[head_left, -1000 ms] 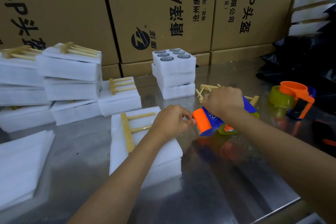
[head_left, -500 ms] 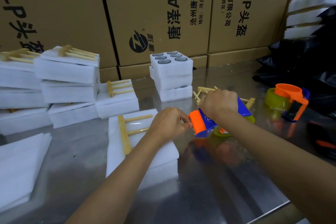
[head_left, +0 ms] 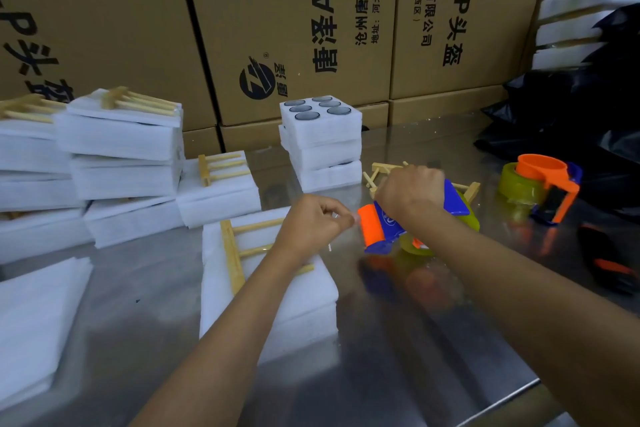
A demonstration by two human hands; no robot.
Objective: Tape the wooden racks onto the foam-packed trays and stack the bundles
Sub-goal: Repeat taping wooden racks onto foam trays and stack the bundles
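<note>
Steel bench [head_left: 398, 350], reflective top, cardboard cartons [head_left: 277, 21] along its back edge.

Centre of bench: foam-packed tray [head_left: 298, 291], white, two layers, with a wooden rack [head_left: 235, 253] lying flat on top, rail toward the left edge. The left forearm crosses over the tray.

Left hand [head_left: 311, 224]: above the tray's right end, fingertips pinched together at the orange roller of the tape dispenser [head_left: 384, 225]; the tape itself is too faint to make out.

Right hand [head_left: 410, 189]: closed around the blue dispenser handle, just right of the tray.

Back-left: taped bundles [head_left: 121, 142] stacked, racks on top. Back centre: three foam trays [head_left: 323, 146], round holes showing. Right edge: second tape dispenser [head_left: 543, 187]. Loose racks [head_left: 381, 172] behind the right hand.
</note>
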